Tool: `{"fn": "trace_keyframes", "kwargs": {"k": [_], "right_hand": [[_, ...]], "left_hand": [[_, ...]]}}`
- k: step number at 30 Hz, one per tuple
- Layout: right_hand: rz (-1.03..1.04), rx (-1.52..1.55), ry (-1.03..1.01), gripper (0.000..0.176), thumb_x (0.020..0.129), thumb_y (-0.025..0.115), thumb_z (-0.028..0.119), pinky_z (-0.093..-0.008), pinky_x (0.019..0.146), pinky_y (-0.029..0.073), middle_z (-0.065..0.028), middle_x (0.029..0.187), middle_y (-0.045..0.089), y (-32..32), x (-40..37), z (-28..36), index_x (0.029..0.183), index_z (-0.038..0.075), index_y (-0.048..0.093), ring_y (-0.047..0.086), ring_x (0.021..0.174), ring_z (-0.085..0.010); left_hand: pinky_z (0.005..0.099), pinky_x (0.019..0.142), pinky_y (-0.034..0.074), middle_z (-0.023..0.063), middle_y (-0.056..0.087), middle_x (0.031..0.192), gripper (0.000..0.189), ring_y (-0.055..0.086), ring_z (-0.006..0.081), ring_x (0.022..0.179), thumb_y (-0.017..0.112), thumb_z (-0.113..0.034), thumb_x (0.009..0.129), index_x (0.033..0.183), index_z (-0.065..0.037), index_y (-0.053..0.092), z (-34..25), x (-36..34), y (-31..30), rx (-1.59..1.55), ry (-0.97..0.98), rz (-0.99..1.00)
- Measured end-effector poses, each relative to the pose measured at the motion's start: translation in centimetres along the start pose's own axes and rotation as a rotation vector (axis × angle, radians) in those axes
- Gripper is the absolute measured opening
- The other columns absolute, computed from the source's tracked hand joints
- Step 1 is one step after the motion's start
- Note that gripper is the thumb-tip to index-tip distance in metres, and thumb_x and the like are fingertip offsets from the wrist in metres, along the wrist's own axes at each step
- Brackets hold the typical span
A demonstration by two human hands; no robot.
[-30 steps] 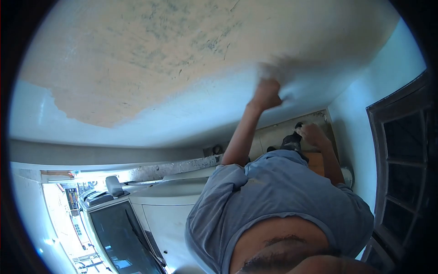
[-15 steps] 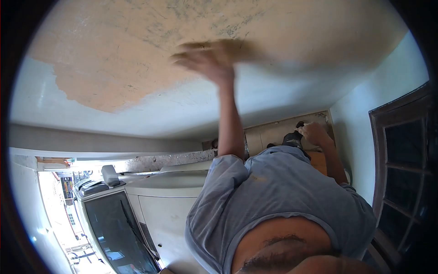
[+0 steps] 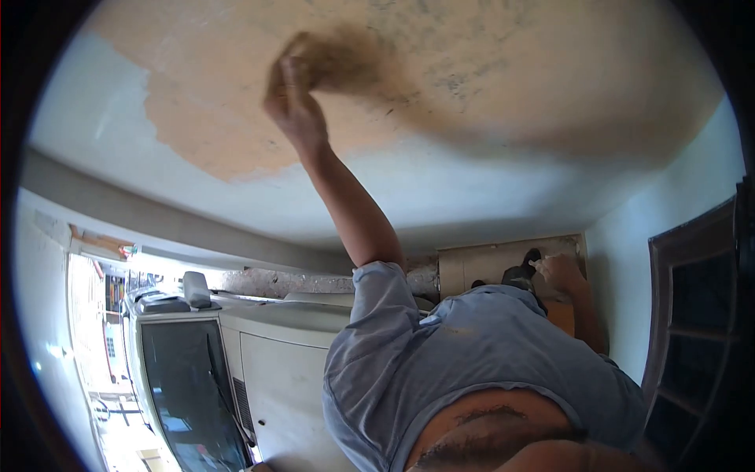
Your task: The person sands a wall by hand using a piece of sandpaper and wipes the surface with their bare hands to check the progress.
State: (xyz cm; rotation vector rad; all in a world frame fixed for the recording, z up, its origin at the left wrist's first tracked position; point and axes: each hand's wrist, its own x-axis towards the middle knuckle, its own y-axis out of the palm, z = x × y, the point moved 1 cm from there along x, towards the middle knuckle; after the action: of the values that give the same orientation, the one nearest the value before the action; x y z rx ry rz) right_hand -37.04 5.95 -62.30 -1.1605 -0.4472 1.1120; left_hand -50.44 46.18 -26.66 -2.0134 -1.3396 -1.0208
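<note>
Left hand (image 3: 297, 98) moved leftward across tan patch (image 3: 206, 106) on wall (image 3: 440, 185); patch runs lengthwise sideways, mostly right of it. Right hand (image 3: 560, 273) low, farther off. We cannot tell either grip.

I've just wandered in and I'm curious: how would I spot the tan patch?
Find the big wall across the top of the view, beyond the blue-grey shirt. The tan patch covers its upper part, behind the blurred left hand. Dark-scuffed and ragged-edged, it stands out from the bluish-white paint below.
</note>
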Motion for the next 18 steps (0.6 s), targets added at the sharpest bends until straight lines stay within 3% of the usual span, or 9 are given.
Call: {"fn": "trace_keyframes", "kwargs": {"k": [2,4,6,8,10,11,12,14,18], "right_hand": [[-0.001,-0.015,0.003,0.036,0.09,0.053,0.03,-0.0497,0.074,0.046,-0.0225,0.082,0.063,-0.1,1.0,0.2,0.072,0.0,0.063,0.06,0.081,-0.0407],[-0.003,-0.029,0.022,0.036,0.09,0.051,0.032,-0.0493,0.076,0.047,-0.0216,0.086,0.064,-1.1,1.7,1.2,0.074,0.003,0.066,0.062,0.085,-0.0386],[-0.065,0.009,-0.067,0.036,0.09,0.052,0.031,-0.0485,0.079,0.046,-0.0221,0.086,0.064,-2.1,2.6,3.3,0.076,0.001,0.065,0.061,0.085,-0.0395],[-0.058,-0.053,-0.168,0.034,0.089,0.053,0.031,-0.0481,0.078,0.047,-0.0225,0.086,0.064,-1.8,3.9,4.5,0.079,0.001,0.065,0.061,0.085,-0.0401],[-0.05,-0.128,-0.259,0.033,0.089,0.054,0.03,-0.0477,0.078,0.047,-0.0229,0.086,0.064,-1.2,4.8,5.4,0.081,0.0,0.065,0.061,0.085,-0.0407],[-0.066,-0.115,-0.27,0.029,0.088,0.055,0.026,-0.047,0.077,0.047,-0.0233,0.088,0.064,-1.0,5.0,5.7,0.083,-0.001,0.065,0.061,0.085,-0.0413],[-0.085,-0.105,-0.274,0.025,0.087,0.056,0.022,-0.0464,0.076,0.048,-0.0237,0.09,0.064,-1.4,5.0,6.0,0.084,-0.001,0.064,0.06,0.085,-0.0419],[-0.287,0.297,-0.332,0.023,0.09,0.055,0.019,-0.0403,0.072,0.048,-0.0187,0.085,0.066,-3.5,4.3,7.7,0.088,-0.002,0.065,0.064,0.079,-0.0312],[-0.184,1.176,-0.209,0.034,0.095,0.055,0.027,-0.0284,0.063,0.043,0.0009,0.071,0.055,-9.2,4.2,11.2,0.089,-0.005,0.062,0.047,0.071,-0.0067]], "left_hand": [[0.0371,0.074,0.054,0.0185,0.066,0.102,0.042,0.065,0.0236,0.09,0.05,-0.03,0.097,0.119,0.005,0.057,-0.8,1.7,-1.5,0.002,0.068,-0.382],[0.0476,0.095,0.045,0.0262,0.048,0.132,0.056,0.05,0.0356,0.12,0.045,-0.04,0.098,0.131,0.005,0.046,2.3,2.4,-3.5,0.56,0.246,-0.586],[0.0543,0.11,0.025,0.0293,0.017,0.15,0.07,0.018,0.0429,0.139,0.037,-0.05,0.097,0.144,0.001,0.026,6.7,1.0,-1.7,0.735,0.277,-0.252],[0.0645,0.11,0.007,0.0316,-0.005,0.151,0.079,-0.004,0.052,0.139,0.043,-0.053,0.093,0.15,-0.009,0.013,7.2,-3.7,4.6,0.885,0.459,-0.117],[0.0713,0.106,0.005,0.0244,-0.001,0.155,0.08,-0.004,0.0516,0.139,0.054,-0.049,0.087,0.15,-0.014,0.019,4.9,-10.5,8.5,1.052,0.521,0.431],[0.0714,0.105,-0.003,0.0237,0.003,0.155,0.077,-0.006,0.049,0.14,0.063,-0.04,0.085,0.149,-0.017,0.026,4.1,-13.5,9.0,0.484,0.356,0.753],[0.0642,0.11,0.004,0.0193,0.021,0.153,0.067,0.006,0.0427,0.142,0.062,-0.042,0.086,0.143,-0.015,0.04,4.2,-16.5,9.4,0.445,0.464,1.024],[0.0423,0.106,0.037,0.0184,0.049,0.136,0.062,0.047,0.0346,0.127,0.061,-0.043,0.089,0.139,-0.009,0.045,3.7,-20.3,9.2,-0.008,-0.364,1.524],[0.0398,0.099,0.043,0.0191,0.051,0.134,0.061,0.052,0.0314,0.122,0.055,-0.039,0.093,0.136,0.002,0.044,4.5,-25.8,8.8,-0.451,-0.589,1.012]]}}
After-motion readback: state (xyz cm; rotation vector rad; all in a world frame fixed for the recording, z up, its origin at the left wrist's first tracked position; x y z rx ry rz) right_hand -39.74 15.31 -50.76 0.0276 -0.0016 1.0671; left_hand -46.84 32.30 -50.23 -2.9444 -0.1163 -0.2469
